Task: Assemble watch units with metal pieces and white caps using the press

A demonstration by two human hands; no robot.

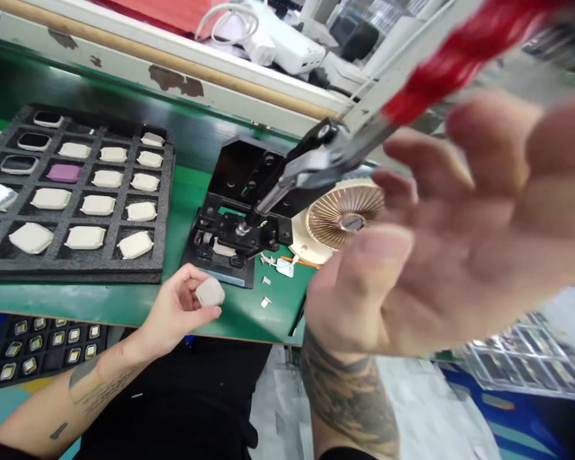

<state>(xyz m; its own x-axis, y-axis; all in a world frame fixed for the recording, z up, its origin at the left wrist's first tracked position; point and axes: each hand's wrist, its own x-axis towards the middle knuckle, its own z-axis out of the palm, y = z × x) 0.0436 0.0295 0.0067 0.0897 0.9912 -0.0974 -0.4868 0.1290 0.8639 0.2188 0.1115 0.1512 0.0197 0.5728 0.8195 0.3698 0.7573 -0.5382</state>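
Observation:
My left hand (179, 306) pinches a pale, rounded-square smartwatch-like case (209, 292) between thumb and fingers, just in front of a black toggle press (230, 230). Another pale piece (224, 248) sits in the press's fixture, partly hidden under the clamp. The press's metal lever rises to the upper right and ends in a red handle (441, 70), blurred. Close to the camera, my right hand (441, 236) is open beside that handle, palm showing and fingers apart. It grips nothing, and I cannot tell whether a fingertip touches the lever.
A black foam tray (93, 273) at left holds several pale cases, a purple one (64, 173) and dark-faced ones. Behind my right hand stands a cream fan (345, 217). Small metal bits (266, 301) lie on the green bench (239, 319). Below left is another tray (52, 367).

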